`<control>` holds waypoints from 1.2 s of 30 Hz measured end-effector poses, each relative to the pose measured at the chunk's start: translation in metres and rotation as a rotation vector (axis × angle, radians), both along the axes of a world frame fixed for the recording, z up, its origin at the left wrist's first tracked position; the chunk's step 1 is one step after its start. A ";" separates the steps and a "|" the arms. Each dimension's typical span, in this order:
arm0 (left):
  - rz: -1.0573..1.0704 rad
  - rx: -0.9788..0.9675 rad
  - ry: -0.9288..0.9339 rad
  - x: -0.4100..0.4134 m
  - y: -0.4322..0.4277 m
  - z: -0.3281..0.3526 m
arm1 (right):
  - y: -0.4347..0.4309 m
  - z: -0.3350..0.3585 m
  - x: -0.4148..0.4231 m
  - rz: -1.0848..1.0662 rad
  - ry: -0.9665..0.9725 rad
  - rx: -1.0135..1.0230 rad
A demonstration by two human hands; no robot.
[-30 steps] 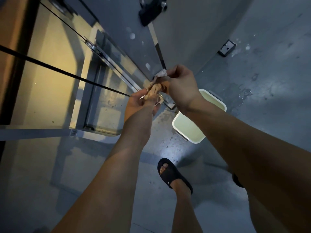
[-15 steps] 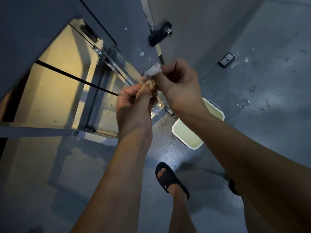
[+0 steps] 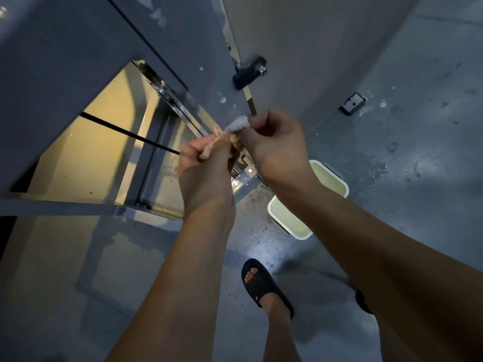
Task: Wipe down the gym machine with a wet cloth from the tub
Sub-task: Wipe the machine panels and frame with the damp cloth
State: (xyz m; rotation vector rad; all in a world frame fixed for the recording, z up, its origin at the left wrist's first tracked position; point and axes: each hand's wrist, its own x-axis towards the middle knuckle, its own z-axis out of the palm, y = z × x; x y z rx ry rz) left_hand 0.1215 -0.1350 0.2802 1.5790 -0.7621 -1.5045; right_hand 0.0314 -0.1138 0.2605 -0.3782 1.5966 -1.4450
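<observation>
Barely shifted from half a second back: left hand [image 3: 206, 173] and right hand [image 3: 277, 147] close together as before, in front of machine [image 3: 78, 61], with latch [image 3: 249, 71] now lower in view. Grips cloth [image 3: 236, 125] with both: left fingers curled round its tan, ropy lower part, right thumb and fingers pinching the pale, fluffy upper end. Middle of cloth buried between the hands; full size impossible to tell. Flat, smooth grey panels on machine, speckled with white spots; chrome rail [image 3: 180, 105] and thin black cable [image 3: 125, 133] across the yellow-lit opening. Rectangular pale tub [image 3: 271, 205] with rounded corners on floor [image 3: 418, 178] below right wrist, partly covered by forearm; contents hard to make out. Wet sheen and droplets on dull grey concrete. Black sandal [image 3: 264, 286] near bottom, second sandal [image 3: 362, 301] nearly hidden behind right arm.
</observation>
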 end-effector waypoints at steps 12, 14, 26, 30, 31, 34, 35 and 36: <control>-0.018 -0.151 0.172 0.009 0.011 0.026 | 0.003 0.026 -0.002 -0.021 -0.036 -0.158; -0.001 -0.069 0.135 0.006 0.009 0.026 | 0.003 0.022 0.000 -0.035 -0.070 -0.072; -0.022 0.080 0.013 -0.004 0.017 0.042 | -0.001 0.030 -0.001 -0.164 -0.461 0.028; 0.057 0.032 0.089 -0.004 0.026 0.053 | 0.005 0.035 -0.005 -0.160 -0.739 -0.083; 0.075 0.002 0.132 -0.005 0.025 0.058 | 0.008 0.037 -0.005 -0.127 -0.750 -0.111; 0.087 -0.125 0.284 -0.003 0.018 0.072 | 0.017 0.055 -0.003 0.000 -0.692 -0.219; 0.102 -0.145 0.297 -0.002 0.017 0.077 | 0.019 0.062 -0.002 0.032 -0.680 -0.265; 0.113 -0.148 0.301 0.000 0.017 0.081 | 0.021 0.068 0.000 0.060 -0.683 -0.304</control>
